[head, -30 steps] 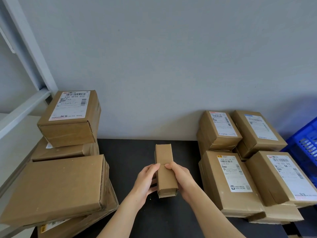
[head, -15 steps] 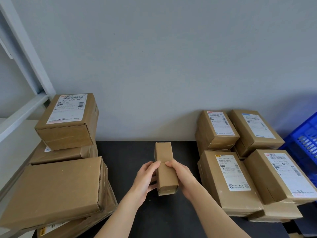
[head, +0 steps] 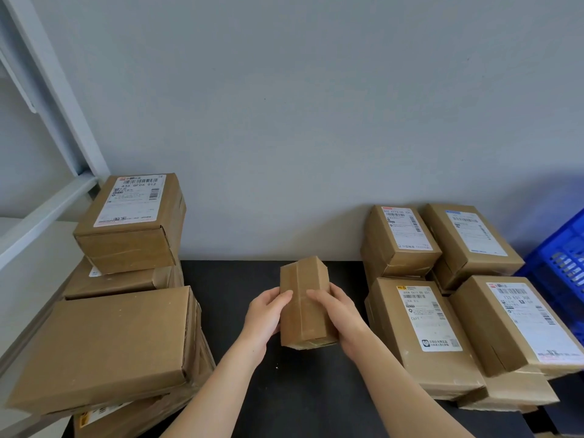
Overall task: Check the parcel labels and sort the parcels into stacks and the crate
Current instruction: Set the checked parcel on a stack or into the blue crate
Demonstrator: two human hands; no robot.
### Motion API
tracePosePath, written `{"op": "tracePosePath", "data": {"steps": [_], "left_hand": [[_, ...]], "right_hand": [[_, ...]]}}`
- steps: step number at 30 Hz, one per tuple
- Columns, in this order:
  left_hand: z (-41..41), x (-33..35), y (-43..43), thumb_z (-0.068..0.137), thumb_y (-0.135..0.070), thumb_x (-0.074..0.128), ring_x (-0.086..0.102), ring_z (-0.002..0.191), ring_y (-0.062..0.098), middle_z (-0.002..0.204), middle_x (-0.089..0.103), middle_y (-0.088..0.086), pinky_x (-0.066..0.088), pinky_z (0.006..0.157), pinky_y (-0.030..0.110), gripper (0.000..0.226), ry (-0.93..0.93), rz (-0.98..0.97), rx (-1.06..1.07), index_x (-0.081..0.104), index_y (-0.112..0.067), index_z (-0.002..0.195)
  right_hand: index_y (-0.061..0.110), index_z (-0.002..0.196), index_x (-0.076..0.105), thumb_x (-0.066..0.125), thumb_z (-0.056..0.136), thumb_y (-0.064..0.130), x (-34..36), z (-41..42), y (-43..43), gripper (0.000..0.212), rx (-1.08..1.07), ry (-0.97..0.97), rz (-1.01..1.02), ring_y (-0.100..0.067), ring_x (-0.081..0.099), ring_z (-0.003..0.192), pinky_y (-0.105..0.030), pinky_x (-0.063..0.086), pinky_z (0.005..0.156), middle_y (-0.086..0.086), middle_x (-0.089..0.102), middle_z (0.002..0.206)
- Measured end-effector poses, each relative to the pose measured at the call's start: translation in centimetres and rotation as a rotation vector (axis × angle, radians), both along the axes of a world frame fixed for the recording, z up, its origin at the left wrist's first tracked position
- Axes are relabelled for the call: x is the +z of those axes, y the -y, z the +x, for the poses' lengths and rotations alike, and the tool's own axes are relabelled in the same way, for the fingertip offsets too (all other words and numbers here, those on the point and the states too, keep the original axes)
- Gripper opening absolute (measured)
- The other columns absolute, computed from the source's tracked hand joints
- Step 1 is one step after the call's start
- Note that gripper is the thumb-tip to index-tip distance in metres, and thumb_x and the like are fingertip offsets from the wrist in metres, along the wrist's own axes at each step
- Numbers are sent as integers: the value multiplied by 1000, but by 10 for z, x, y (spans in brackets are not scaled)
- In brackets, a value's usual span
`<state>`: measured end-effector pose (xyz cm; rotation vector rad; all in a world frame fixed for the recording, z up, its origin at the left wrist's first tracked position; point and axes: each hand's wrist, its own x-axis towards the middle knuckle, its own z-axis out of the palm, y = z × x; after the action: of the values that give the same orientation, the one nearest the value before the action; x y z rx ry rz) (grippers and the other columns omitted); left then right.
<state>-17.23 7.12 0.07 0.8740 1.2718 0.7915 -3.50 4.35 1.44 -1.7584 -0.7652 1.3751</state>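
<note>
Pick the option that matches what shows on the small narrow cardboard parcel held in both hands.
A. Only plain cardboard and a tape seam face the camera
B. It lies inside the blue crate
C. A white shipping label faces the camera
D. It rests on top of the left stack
A: the small narrow cardboard parcel, gripped by the left hand and right hand, shows bare brown faces with a tape seam and no label.

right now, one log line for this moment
left hand + right hand: holding small box | label: none visible | stacks: both sides | crate: far right
</note>
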Motion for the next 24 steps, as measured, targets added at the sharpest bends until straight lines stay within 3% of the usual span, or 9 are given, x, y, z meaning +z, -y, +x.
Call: {"op": "tracePosePath", "data": {"steps": [3, 7, 13, 20, 24], "left_hand": [[-1, 0, 0, 93, -30, 57, 56, 98, 11, 103, 57, -12, 48, 93, 39, 28, -31, 61, -25, 50, -28, 121], [-2, 3, 0, 92, -30, 59, 55, 106, 17, 113, 55, -7, 48, 97, 44, 40, -48, 70, -41, 46, -27, 130], [-5, 10, 3, 92, -36, 58, 55, 98, 16, 112, 52, -6, 52, 75, 34, 51, 45, -50, -94, 36, -27, 137], [-6, 12, 1, 92, -38, 56, 55, 109, 22, 128, 51, 2, 50, 95, 45, 54, -31, 18, -120, 36, -23, 140], [-5, 13, -2, 92, -38, 56, 55, 109, 22, 128, 51, 2, 49, 95, 44, 54, -38, 34, -109, 36, -23, 140]], "right_hand": [[30, 138, 32, 72, 78, 39, -2, 0, 2, 73, 10, 18, 28, -22, 55, 105, -43, 50, 93, -1, 51, 121], [30, 136, 34, 74, 78, 36, -2, -1, 2, 71, -27, -21, 44, -23, 55, 104, -46, 50, 94, -2, 52, 119], [29, 137, 36, 72, 79, 35, -3, -4, -1, 68, -28, -41, 60, -24, 57, 104, -46, 51, 93, -2, 53, 120], [26, 138, 36, 68, 83, 32, -3, -8, -3, 64, -31, -60, 64, -23, 57, 101, -42, 52, 88, -2, 54, 117], [26, 137, 37, 68, 84, 33, 0, -10, -6, 62, -40, -49, 65, -22, 57, 100, -38, 53, 84, -2, 54, 116]]}}
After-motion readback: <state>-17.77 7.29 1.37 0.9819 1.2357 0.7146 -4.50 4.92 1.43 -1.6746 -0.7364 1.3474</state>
